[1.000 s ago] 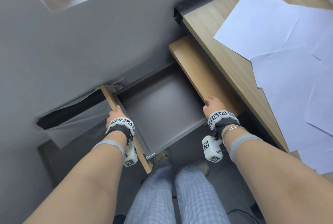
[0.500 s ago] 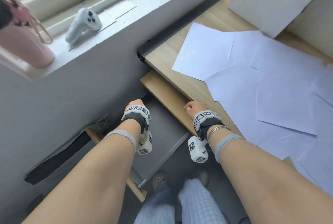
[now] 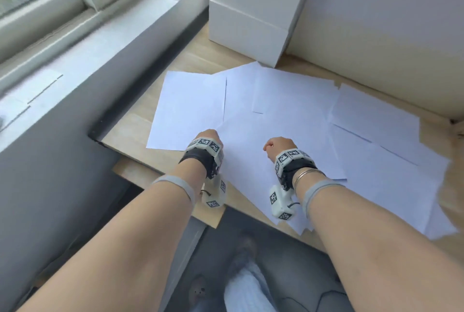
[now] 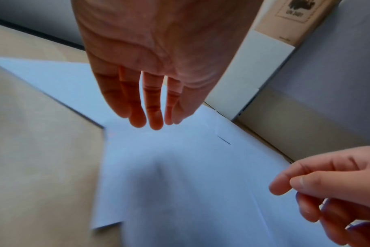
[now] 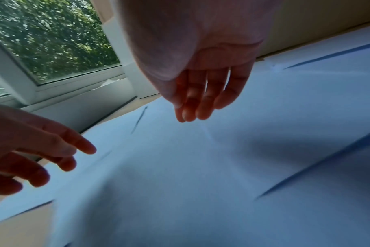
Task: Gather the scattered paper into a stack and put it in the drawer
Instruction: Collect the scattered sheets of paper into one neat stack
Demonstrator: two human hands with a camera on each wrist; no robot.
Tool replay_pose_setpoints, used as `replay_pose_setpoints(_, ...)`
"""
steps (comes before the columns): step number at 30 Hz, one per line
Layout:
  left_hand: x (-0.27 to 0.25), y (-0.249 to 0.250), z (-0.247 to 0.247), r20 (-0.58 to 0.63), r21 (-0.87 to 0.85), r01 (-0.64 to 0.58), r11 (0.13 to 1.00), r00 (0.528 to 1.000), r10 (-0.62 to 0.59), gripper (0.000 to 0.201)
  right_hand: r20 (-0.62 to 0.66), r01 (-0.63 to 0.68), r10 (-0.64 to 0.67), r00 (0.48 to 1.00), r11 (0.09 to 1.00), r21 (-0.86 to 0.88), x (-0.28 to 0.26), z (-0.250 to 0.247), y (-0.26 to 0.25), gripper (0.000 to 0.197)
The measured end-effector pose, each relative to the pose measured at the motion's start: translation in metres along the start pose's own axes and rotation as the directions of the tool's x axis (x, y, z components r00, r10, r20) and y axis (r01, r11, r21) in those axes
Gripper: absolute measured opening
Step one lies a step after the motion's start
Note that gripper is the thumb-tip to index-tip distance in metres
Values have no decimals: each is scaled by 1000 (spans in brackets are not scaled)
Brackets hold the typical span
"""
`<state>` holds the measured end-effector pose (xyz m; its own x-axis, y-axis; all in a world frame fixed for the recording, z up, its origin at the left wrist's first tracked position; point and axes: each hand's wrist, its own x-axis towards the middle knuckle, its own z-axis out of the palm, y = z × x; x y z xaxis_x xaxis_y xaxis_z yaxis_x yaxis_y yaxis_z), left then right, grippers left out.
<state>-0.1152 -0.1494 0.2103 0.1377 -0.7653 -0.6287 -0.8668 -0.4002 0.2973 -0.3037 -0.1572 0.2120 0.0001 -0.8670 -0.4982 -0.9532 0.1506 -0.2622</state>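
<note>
You're no longer gripping the open grey drawer with the light wood front (image 3: 130,173) like you were a second ago; now it's peeking out just below the desk edge, near your knees. Both hands are hovering over the scattered white paper sheets (image 3: 288,120) instead. Your left hand (image 3: 207,136) is hanging loose with fingers (image 4: 152,107) straight and relaxed, holding nothing. Your right hand (image 3: 276,144) is doing the same, fingers (image 5: 203,100) slack above the paper, not touching it as far as I can tell. The sheets are still lying overlapped all over the light wooden desk top (image 3: 130,126). Farther back, a white rectangular box (image 3: 253,10) is sitting beside the grey windowsill (image 3: 82,55).
</note>
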Motion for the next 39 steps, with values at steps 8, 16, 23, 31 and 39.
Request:
replay_pose_setpoints(8,51,117,19,22,-15,-102,995,995,102,33,-45,-170,171,984,985,18,50,-51,94,31)
replay_pose_setpoints(16,85,178,39,71,50,-119,992,991,115,22,-80,-267,277,957,957,115,88,-60,144,45)
replay_pose_setpoints(23,97,187,49,65,67,-74,995,995,69,30,-82,-314,355,931,896,315,103,-61,157,56)
replay_pose_setpoints(31,100,187,44,25,-3,-24,1000,999,24,28,-56,-276,336,940,848,453,101,-69,172,27)
replay_pose_setpoints(39,104,196,28,-33,-456,14,890,999,-32,71,-176,-273,456,872,753,598,91,-95,192,27)
